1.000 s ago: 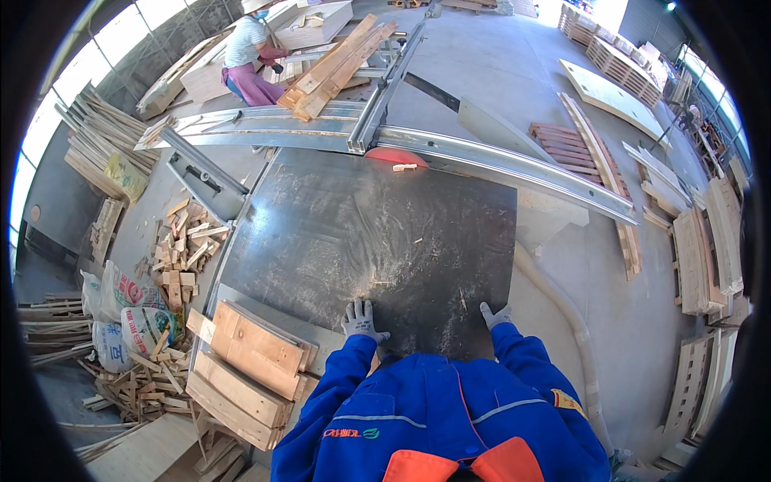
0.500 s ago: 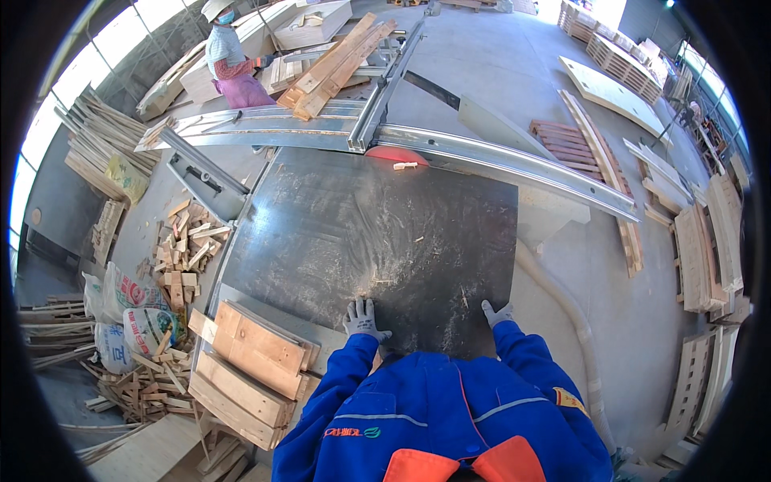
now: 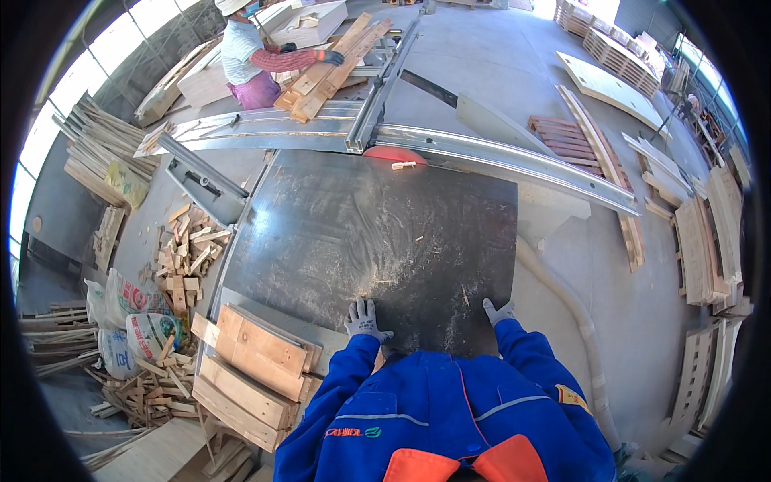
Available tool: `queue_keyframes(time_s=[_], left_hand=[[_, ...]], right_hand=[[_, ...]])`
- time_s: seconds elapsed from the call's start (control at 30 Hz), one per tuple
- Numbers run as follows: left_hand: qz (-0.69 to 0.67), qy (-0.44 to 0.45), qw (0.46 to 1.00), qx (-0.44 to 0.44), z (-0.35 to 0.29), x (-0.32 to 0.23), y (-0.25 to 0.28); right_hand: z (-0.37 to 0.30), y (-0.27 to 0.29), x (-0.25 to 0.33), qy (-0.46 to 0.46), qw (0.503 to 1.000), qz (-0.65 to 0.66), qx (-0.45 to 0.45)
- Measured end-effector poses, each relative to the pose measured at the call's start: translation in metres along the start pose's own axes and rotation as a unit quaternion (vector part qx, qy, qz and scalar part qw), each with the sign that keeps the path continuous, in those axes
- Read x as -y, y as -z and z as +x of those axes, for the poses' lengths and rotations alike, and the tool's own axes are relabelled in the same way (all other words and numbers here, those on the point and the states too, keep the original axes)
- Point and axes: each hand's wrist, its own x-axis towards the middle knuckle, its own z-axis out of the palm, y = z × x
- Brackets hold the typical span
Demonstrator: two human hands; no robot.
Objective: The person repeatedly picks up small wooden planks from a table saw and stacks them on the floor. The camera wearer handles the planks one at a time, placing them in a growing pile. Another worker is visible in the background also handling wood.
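My left hand (image 3: 365, 321), in a grey glove, rests flat near the front edge of a dark saw table (image 3: 321, 217), its fingers spread. At the table's right edge lies my gloved right hand (image 3: 499, 313), thumb and fingers apart. Neither hand holds anything. Sawdust and small chips are strewn over the tabletop between and beyond them. A small wood offcut (image 3: 404, 165) lies by the red blade guard (image 3: 393, 155) at the far side. Left of my left hand are stacked wooden boards (image 3: 257, 345).
A metal rail (image 3: 506, 165) runs along the far side. Beyond it, a co-worker (image 3: 253, 64) stands by long planks (image 3: 333, 68). Scrap wood (image 3: 189, 253) and sacks (image 3: 148, 321) lie on the left. A hose (image 3: 566, 301) curves along the floor at right.
The co-worker has turned and leaned toward the long planks, and a gloved hand now reaches onto them. My own hands have hardly moved.
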Motion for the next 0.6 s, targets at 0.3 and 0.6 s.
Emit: queue_keyframes(time_s=[0.3,0.6], left_hand=[[-0.022,-0.001,1.0,-0.001,0.0023,0.0023,-0.0049],[-0.022,0.001,1.0,-0.004,0.0055,0.0045,-0.0106]], right_hand=[[0.0011,-0.0026,-0.001,0.004,1.0,0.003,-0.006],[-0.0002,-0.0011,0.0004,0.004,1.0,-0.001,0.001]])
